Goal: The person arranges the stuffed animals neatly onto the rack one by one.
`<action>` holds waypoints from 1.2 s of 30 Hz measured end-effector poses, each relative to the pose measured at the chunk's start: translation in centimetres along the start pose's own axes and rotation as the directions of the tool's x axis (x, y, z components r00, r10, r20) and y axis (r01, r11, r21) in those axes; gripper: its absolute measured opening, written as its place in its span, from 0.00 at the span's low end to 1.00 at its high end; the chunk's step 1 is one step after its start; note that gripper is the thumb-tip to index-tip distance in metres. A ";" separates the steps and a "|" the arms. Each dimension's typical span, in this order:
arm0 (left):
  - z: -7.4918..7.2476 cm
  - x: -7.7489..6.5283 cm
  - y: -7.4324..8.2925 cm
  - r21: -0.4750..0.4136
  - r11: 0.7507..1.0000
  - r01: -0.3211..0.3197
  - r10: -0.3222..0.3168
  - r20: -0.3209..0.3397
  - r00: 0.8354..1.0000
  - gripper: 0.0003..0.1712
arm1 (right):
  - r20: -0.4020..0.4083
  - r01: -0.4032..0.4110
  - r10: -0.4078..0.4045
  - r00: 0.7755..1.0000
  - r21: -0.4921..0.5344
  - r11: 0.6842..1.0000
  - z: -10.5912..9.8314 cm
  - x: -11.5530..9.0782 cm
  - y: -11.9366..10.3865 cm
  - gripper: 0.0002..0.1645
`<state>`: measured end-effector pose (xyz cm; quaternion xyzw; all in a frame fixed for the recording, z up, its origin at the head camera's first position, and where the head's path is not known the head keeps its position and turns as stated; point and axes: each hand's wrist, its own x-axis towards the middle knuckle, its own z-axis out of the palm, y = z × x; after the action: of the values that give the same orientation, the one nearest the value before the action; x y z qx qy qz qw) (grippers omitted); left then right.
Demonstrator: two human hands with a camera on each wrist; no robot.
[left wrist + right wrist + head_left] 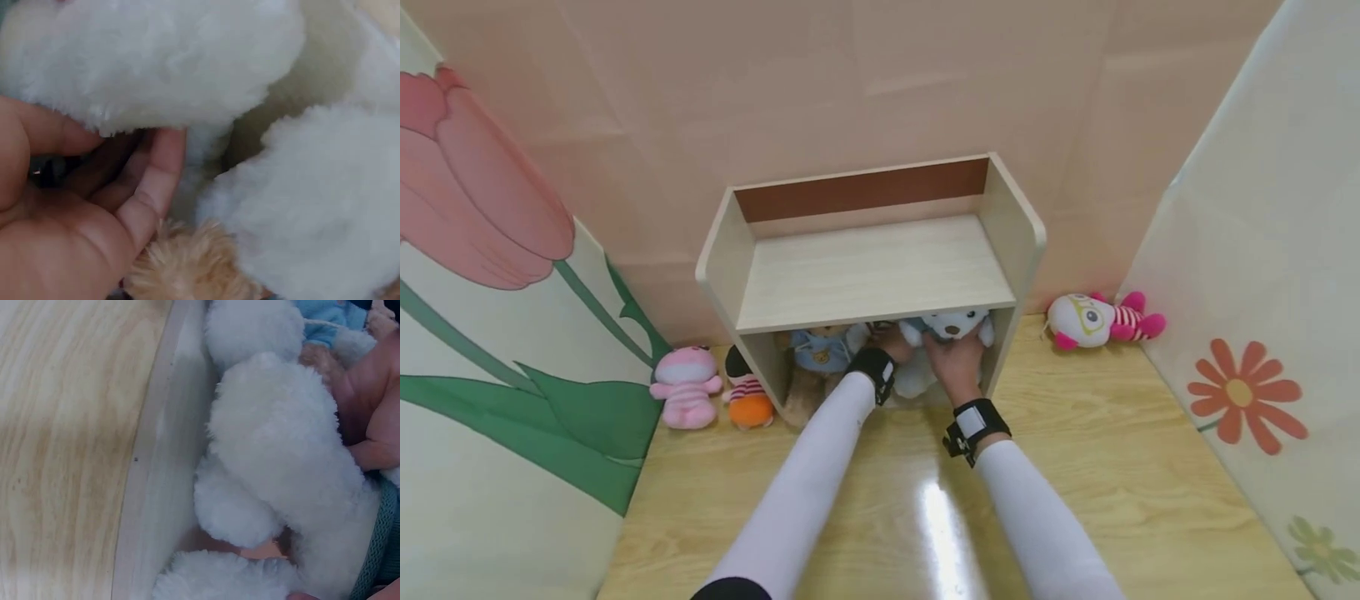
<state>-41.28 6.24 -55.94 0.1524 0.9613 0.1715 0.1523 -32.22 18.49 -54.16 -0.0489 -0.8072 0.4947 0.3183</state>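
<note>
A white teddy bear [951, 323] with a teal knitted top [381, 550] sits at the right end of the shelf's lower compartment. My right hand [957, 362] grips its front just below the muzzle. On the bear's other side, my left hand [891, 340] holds its white fur [156, 69]; the thumb and curled fingers go in under the fur in the left wrist view. A brown teddy bear [822, 354] in a light blue top sits left of my left hand. The upper board hides the tops of both bears' heads.
The small wooden shelf [880, 271] stands against the pink backdrop. On the floor to its left are a pink plush doll [688, 390] and a doll with orange bottoms [750, 408]. A pink-and-white plush toy [1090, 321] lies to the right.
</note>
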 end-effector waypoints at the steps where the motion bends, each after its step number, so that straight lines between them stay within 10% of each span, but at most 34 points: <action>1: -0.2 -0.1 0.1 0.014 1.000 0.006 -0.006 -0.001 1.000 0.23 | 0.004 0.008 -0.008 1.000 0.000 1.000 0.0 -0.1 0.0 0.57; 16: -1.0 -0.8 0.0 -0.068 0.998 0.013 -0.011 0.018 1.000 0.26 | 0.051 -0.011 0.011 0.999 -0.012 1.000 -0.1 -0.4 -0.2 0.51; 30: -1.0 -0.9 1.1 0.135 0.990 0.034 -0.029 -0.042 0.999 0.29 | 0.019 -0.048 0.048 0.999 -0.001 0.999 0.3 0.4 0.2 0.53; 36: -1.3 -1.6 1.1 0.079 0.991 0.112 -0.109 -0.051 0.993 0.33 | 0.046 -0.098 0.098 0.994 0.015 0.995 0.6 0.8 -0.2 0.49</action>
<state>-40.03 6.36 -53.98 0.1009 0.9778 0.1271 0.1329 -33.17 18.21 -53.79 -0.0745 -0.8067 0.5175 0.2756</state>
